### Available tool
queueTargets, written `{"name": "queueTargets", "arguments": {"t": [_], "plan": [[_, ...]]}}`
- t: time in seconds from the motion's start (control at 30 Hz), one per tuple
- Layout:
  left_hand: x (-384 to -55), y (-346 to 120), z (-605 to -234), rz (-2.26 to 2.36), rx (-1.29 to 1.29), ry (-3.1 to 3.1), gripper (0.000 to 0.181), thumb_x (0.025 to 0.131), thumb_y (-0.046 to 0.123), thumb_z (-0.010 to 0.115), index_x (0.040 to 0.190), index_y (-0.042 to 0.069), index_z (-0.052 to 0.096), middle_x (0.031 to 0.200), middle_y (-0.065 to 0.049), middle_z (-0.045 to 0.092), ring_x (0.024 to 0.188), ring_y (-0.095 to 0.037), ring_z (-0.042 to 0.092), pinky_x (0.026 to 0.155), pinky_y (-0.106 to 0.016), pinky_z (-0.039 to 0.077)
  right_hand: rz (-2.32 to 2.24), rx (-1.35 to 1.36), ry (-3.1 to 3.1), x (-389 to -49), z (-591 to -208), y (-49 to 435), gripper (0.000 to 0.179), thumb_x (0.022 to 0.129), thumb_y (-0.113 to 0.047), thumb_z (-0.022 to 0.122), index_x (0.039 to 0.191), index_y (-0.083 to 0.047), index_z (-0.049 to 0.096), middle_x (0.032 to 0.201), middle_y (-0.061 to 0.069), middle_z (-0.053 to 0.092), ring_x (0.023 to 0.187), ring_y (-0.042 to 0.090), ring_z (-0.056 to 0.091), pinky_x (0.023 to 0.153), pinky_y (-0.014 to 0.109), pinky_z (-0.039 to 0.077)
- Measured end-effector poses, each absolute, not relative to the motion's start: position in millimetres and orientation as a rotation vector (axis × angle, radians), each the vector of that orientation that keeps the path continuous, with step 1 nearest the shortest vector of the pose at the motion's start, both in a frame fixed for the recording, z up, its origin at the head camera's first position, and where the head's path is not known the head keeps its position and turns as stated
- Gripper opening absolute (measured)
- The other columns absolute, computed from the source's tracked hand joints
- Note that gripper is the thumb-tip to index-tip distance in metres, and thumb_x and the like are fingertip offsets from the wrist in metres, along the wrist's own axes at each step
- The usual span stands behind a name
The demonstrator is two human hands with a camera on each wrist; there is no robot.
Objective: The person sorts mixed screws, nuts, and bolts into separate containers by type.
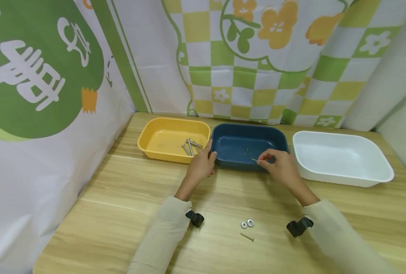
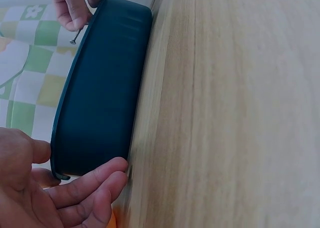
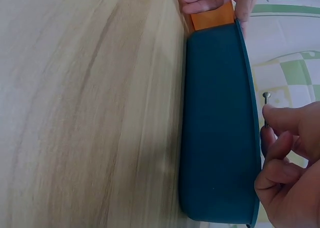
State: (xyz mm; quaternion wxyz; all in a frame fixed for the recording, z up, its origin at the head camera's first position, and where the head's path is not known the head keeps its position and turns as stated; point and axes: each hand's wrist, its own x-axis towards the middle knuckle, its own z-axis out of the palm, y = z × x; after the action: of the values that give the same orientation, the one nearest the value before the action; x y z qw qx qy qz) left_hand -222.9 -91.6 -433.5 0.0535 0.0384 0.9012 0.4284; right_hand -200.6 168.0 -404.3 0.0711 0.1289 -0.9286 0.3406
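Over the front edge of the blue tray (image 1: 245, 165), my right hand (image 1: 279, 167) pinches a small screw (image 3: 266, 108) between thumb and fingertips. Its head and part of its shank stick out, tilted toward the tray. Another screw (image 1: 246, 152) lies on the tray floor. At the tray's left end is my left hand (image 1: 202, 163), thumb and index finger against the corner. The other fingers (image 2: 95, 188) stretch loosely along the lower wall in the left wrist view. Nearby, the yellow tray (image 1: 148, 148) holds several long bolts (image 1: 190, 146) at its right side.
A white tray (image 1: 346, 177) stands right of the blue one. On the wooden table (image 1: 121, 205), between the forearms, lie two nuts (image 1: 250, 223) and a screw (image 1: 247, 237). Behind the trays hangs a patterned cloth (image 1: 244, 80); white sheeting (image 1: 52, 163) borders the left side.
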Motion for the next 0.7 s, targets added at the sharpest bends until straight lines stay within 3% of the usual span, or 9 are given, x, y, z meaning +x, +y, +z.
{"name": "queueTargets", "arguments": {"t": [0.7], "plan": [[-222.5, -90.2, -437.3, 1.323, 0.130, 2.750, 0.059, 0.109, 0.033, 0.041, 0.161, 0.018, 0.019, 0.062, -0.010, 0.064, 0.050, -0.021, 0.063, 0.044, -0.030, 0.040, 0.948, 0.256, -2.756, -208.5, -405.2, 157.2, 0.007, 0.089, -0.012, 0.076, 0.087, -0.007, 0.072, 0.075, 0.003, 0.067, 0.063, 0.020, 0.054, 0.059, 0.036, 0.040]]}}
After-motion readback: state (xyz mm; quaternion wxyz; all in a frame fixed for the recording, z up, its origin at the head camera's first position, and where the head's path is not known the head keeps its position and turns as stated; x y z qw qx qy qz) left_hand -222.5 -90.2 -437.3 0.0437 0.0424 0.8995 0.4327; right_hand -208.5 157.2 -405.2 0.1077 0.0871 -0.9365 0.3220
